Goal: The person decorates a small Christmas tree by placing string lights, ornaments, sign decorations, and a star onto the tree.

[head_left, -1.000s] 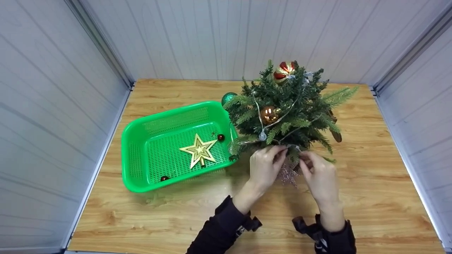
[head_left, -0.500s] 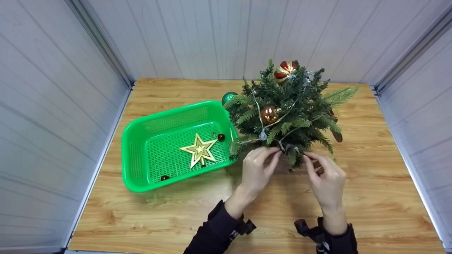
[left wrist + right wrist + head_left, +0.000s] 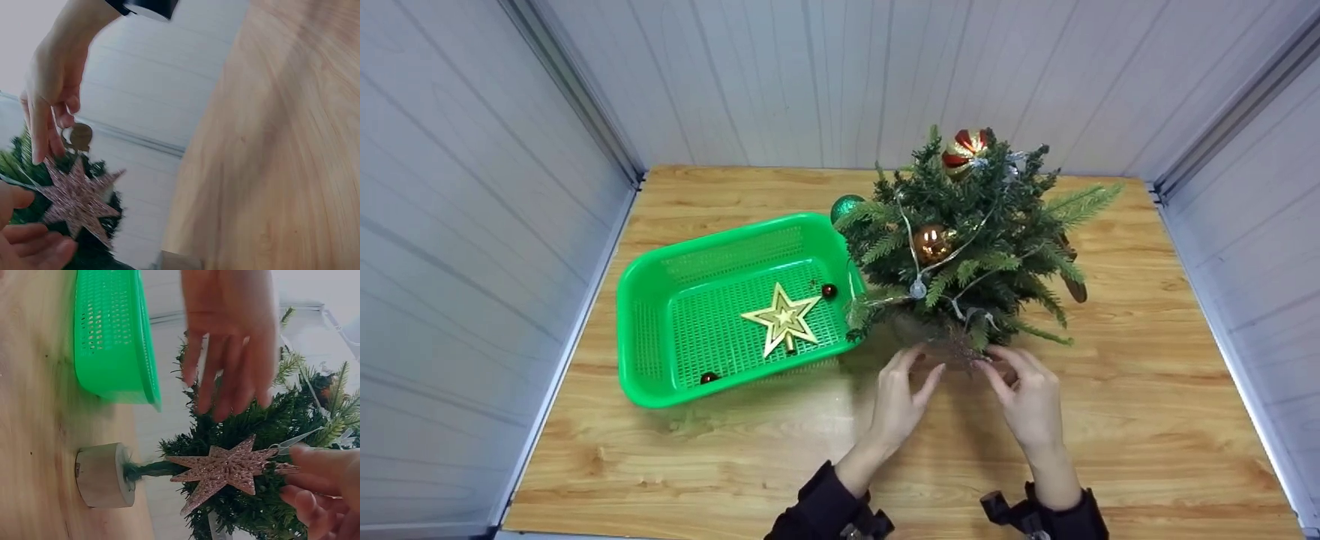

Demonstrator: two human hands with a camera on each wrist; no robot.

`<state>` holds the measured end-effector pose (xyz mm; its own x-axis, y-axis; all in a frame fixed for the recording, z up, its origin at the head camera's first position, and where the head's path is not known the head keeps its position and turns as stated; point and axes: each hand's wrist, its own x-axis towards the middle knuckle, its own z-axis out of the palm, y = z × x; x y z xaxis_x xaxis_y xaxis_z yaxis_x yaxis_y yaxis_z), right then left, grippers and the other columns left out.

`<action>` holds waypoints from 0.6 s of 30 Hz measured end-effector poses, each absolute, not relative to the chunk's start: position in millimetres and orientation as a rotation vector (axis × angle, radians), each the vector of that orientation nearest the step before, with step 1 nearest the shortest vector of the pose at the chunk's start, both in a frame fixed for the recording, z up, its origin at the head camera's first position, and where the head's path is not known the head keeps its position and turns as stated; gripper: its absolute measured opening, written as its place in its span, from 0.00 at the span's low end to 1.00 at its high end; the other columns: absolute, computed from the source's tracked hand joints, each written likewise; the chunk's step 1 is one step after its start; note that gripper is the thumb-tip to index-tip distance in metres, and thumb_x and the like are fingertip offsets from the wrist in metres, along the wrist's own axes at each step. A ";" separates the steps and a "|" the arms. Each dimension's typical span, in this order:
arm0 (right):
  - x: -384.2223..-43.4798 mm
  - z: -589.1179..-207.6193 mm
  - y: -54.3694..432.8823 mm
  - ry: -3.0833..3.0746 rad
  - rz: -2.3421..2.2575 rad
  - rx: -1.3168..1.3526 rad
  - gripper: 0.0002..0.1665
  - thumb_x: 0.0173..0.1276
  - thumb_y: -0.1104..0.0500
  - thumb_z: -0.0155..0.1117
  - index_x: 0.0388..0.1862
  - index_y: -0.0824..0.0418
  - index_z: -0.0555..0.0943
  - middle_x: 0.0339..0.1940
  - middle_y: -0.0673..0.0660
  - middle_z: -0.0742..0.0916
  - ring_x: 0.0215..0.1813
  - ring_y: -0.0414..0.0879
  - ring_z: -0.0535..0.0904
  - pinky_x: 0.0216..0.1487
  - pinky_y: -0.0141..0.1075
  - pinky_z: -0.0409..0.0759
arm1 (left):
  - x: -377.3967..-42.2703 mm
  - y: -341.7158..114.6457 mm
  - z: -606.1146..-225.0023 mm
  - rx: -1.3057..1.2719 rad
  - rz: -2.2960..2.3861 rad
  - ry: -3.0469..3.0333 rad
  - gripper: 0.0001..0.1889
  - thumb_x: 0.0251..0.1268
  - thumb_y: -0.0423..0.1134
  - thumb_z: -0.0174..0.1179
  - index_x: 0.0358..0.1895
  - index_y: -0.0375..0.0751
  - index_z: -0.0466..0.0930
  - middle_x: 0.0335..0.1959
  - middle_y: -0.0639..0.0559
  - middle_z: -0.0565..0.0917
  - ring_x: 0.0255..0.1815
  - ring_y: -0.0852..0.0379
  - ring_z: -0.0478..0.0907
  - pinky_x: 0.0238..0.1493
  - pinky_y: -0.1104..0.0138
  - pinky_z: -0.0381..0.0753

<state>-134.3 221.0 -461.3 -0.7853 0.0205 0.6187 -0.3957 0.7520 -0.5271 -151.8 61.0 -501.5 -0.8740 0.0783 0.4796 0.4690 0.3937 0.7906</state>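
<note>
A pink glitter star ornament (image 3: 225, 469) hangs by a pale loop at the front of a small Christmas tree (image 3: 960, 262); the head view shows it edge-on. My right hand (image 3: 1031, 397) pinches a tip of this star between thumb and fingers, as the right wrist view shows (image 3: 326, 486). My left hand (image 3: 898, 401) is just left of the star, thumb and fingers spread apart and holding nothing. On the tree are a copper ball (image 3: 932, 244), a red-and-gold striped ball (image 3: 965, 152), a green glitter ball (image 3: 847, 208) and a light string (image 3: 917, 287).
Left of the tree stands a green plastic basket (image 3: 660, 397), close to its branches. Inside it lie a gold star topper (image 3: 784, 319) and two small dark red balls, one near the front wall (image 3: 709, 379). The tree's round base (image 3: 104, 475) rests on the wooden table (image 3: 697, 480).
Both hands have come down from the branch toward the front of the tree. The left hand has let go and spread its fingers, while the right has moved onto the pink star.
</note>
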 end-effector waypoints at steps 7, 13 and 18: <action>-140.2 -460.3 228.1 -2.420 1.017 0.319 0.06 0.52 0.71 0.65 0.30 0.67 0.81 0.17 0.50 0.79 0.13 0.36 0.69 0.14 0.22 0.67 | -167.0 60.0 -514.6 -0.492 -1.781 -2.297 0.25 0.54 0.38 0.61 0.54 0.28 0.67 0.47 0.38 0.75 0.46 0.46 0.74 0.51 0.61 0.72; -145.1 -458.9 235.0 -2.435 1.115 0.289 0.06 0.55 0.71 0.62 0.33 0.68 0.81 0.16 0.50 0.78 0.12 0.39 0.70 0.12 0.23 0.67 | -166.0 50.5 -515.2 -0.508 -1.769 -2.295 0.12 0.52 0.30 0.61 0.41 0.31 0.78 0.37 0.44 0.82 0.37 0.53 0.79 0.40 0.67 0.78; -147.9 -463.0 235.4 -2.429 1.097 0.241 0.06 0.55 0.72 0.62 0.32 0.68 0.81 0.18 0.51 0.79 0.15 0.38 0.71 0.13 0.23 0.67 | -154.1 47.4 -508.6 -0.541 -1.515 -2.297 0.04 0.48 0.27 0.63 0.30 0.35 0.82 0.28 0.51 0.82 0.28 0.59 0.78 0.30 0.73 0.77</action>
<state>-147.9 235.4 -463.0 -0.8783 0.0291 0.4772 -0.3387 0.6666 -0.6640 -154.1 47.4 -508.6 -0.8713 0.1283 0.4736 0.4859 0.3605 0.7962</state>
